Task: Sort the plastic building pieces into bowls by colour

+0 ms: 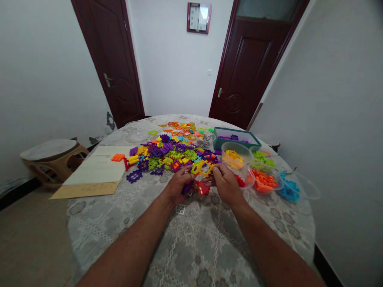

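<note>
Both hands meet around yellow plastic building pieces above the near middle of the table. My left hand is closed round their left side, with a purple piece also under its fingers. My right hand pinches the yellow pieces at their right end between thumb and fingers. Just below them is a red building piece; whether it is joined to the yellow ones, I cannot tell. A small white window-like piece lies on the cloth near my left wrist.
Beyond my hands spreads a heap of coloured building pieces. On the right stand clear tubs of yellow pieces, orange pieces and blue pieces, plus a green box holding purple pieces. Cardboard sheets lie left, near a stool.
</note>
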`<state>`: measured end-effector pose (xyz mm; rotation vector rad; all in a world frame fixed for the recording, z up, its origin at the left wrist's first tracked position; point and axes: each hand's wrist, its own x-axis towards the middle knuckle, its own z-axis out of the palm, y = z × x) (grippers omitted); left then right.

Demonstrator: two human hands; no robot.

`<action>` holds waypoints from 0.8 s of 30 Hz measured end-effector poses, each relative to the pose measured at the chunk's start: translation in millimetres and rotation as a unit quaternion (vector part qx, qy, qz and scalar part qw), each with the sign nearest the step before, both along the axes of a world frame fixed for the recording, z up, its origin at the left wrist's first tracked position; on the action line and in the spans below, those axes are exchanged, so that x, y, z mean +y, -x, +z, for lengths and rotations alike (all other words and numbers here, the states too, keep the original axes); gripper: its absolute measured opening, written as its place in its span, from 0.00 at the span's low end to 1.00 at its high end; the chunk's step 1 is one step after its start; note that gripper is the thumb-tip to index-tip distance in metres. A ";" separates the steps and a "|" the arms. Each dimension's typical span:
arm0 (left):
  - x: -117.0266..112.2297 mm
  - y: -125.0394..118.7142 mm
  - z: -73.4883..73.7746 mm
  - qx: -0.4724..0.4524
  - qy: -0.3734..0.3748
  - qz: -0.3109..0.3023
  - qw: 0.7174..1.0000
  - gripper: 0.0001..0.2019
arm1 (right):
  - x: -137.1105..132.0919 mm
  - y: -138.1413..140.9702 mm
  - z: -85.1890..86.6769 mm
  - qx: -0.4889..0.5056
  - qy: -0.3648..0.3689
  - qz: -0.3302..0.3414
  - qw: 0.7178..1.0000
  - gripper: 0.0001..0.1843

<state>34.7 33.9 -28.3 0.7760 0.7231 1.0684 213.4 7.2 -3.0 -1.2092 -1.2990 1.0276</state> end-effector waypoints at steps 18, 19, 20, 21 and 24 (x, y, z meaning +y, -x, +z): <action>2.8 2.4 3.4 0.074 -0.018 0.038 0.996 0.32 | 45.8 -126.2 20.7 -0.257 -0.049 -0.288 0.921 0.20; 2.6 2.5 3.4 0.073 -0.017 0.034 0.997 0.32 | 50.6 -128.7 18.5 -0.227 -0.047 -0.298 0.926 0.23; 2.5 2.5 3.4 0.073 -0.017 0.031 0.997 0.32 | 54.1 -130.0 17.0 -0.204 -0.049 -0.301 0.930 0.25; 2.4 2.6 3.3 0.074 -0.018 0.028 0.997 0.32 | 56.0 -130.3 16.2 -0.191 -0.056 -0.298 0.933 0.27; 2.2 3.0 2.8 0.078 -0.027 0.018 0.996 0.32 | 51.8 -125.8 17.4 -0.203 -0.099 -0.293 0.929 0.28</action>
